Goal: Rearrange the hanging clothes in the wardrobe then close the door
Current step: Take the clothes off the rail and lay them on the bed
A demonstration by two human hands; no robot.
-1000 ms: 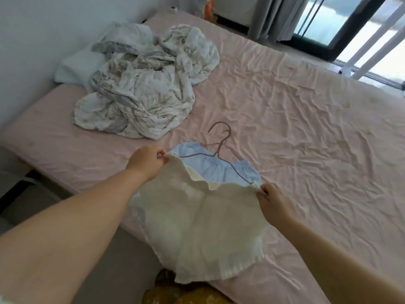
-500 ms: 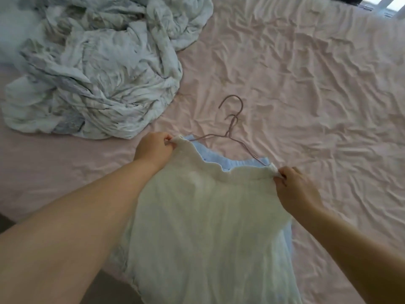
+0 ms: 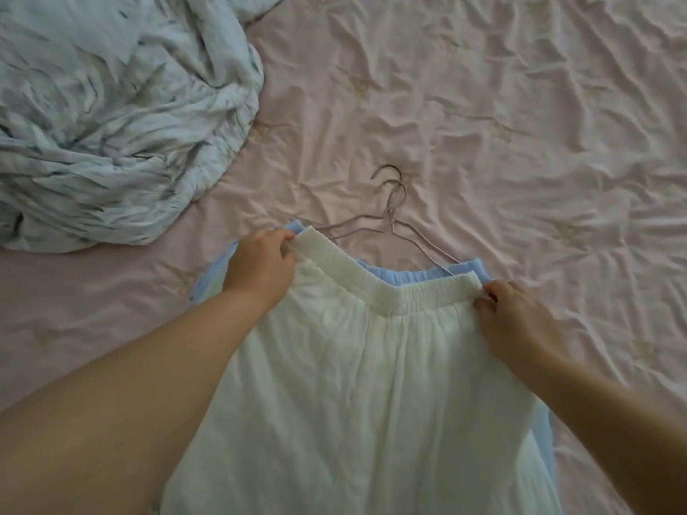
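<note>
Both hands' fingers pinch white skirt point(image 3: 371, 384) waistband over wrinkled pink bedsheet point(image 3: 502, 124); hangers point(image 3: 394, 217) apparently beneath.

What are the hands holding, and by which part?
Both hold the white skirt by its elastic waistband: left hand pinches the left end, right hand the right end.

Cream skirt point(image 3: 371, 384): gathered elastic waistband, thin crinkled fabric, spread flat on bed, waistband toward middle of bed, hem running off bottom edge of view. Light-blue garment point(image 3: 409, 273): lies directly beneath cream skirt, showing only along waistband and both sides. Wire hangers point(image 3: 392, 213): two thin metal hooks overlapping, flat on bed, shoulders tucked into blue garment.
</note>
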